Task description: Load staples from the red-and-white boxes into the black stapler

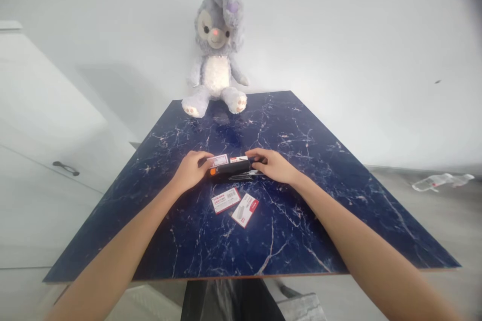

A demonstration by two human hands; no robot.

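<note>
In the middle of the table lies a black stapler with an orange end at its left and metal parts showing at its right. Behind it are a white box with a red border and a second white-and-red box. My left hand has its thumb and fingers closed on the near-left box. My right hand is curled at the stapler's right end, fingertips by the second box; its grip is partly hidden. Two flat white-and-red printed packs lie closer to me.
A grey plush rabbit sits at the back of the blue marbled table, against the wall. White drawers stand at the left. On the floor to the right lies a clear plastic bottle.
</note>
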